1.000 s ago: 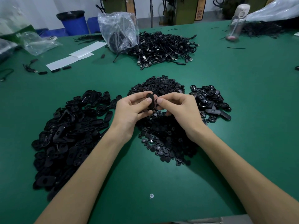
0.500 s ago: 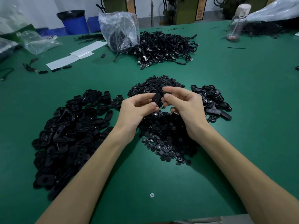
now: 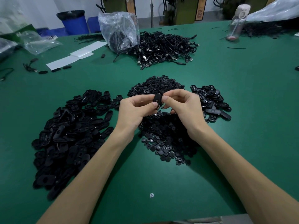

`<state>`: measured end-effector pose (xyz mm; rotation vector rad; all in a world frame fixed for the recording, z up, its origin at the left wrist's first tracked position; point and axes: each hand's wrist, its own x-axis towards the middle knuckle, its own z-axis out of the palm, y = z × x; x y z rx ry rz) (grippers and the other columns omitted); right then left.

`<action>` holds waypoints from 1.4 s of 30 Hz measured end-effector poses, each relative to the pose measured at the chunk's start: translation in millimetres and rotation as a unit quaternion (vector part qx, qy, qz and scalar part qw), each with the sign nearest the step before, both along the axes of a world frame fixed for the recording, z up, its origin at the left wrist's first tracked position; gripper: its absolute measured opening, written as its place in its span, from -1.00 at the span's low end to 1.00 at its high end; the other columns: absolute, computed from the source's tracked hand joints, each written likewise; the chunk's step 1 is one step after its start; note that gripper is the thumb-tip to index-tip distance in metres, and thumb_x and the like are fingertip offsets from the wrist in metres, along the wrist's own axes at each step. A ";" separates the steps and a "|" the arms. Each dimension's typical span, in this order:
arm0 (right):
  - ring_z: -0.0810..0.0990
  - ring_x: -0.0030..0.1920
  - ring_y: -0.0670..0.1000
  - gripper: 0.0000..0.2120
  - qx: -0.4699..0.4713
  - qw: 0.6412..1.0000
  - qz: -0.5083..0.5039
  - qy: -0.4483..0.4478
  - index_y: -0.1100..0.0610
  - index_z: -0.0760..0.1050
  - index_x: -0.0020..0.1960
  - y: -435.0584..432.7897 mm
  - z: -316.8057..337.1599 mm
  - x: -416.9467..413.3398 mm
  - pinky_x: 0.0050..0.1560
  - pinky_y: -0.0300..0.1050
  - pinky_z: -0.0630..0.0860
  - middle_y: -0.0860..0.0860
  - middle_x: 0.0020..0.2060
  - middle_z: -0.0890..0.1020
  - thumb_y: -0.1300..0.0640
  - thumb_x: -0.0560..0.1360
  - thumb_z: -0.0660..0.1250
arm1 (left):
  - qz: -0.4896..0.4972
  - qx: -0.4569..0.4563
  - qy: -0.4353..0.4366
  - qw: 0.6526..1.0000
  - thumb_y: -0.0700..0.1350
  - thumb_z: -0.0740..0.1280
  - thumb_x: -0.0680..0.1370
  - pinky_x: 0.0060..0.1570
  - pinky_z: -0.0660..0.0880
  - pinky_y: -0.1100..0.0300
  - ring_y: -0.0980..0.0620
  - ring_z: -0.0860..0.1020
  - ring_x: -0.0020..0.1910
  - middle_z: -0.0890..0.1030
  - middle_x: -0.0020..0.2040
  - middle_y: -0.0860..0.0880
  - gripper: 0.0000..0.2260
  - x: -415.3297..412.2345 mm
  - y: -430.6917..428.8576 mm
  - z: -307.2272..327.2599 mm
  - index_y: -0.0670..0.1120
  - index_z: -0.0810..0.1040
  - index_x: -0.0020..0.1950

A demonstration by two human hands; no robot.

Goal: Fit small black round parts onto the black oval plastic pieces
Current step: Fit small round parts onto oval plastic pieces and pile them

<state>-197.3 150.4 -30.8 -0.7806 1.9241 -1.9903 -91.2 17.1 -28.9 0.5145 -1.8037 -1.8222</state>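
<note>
Two hands meeting over the green table (image 3: 242, 97), one black oval piece (image 3: 157, 99) pinched between them.
From my remote station I see the left hand (image 3: 133, 111) curl thumb and fingers round the piece's lower half, upright above the heap of small round parts (image 3: 166, 135); the right hand (image 3: 183, 108) pinches its upper edge (whether a round part is seated I cannot tell). To the left lie loose oval pieces (image 3: 69, 135) in a heap, a smaller group (image 3: 210, 101) to the right, a tangle of cables (image 3: 163, 47) farther back.

Left hand (image 3: 132, 110) and right hand (image 3: 182, 107) meet, fingers curled, thumbs nearly touching, apparently both pinching one oval piece (image 3: 157, 100).
</note>
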 end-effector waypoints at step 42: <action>0.50 -0.16 -0.25 -0.78 0.104 0.936 -0.040 0.335 0.14 0.68 0.17 -7.7 -9.1 13.9 -0.12 -0.45 0.37 -0.02 -0.06 0.55 0.30 0.58 0.37 | 0.031 0.071 0.022 0.997 -0.34 0.47 0.55 0.15 0.65 0.04 -0.13 0.74 0.03 0.75 0.03 -0.16 -0.80 -1.8 2.0 -1.7 -0.22 0.67 0.17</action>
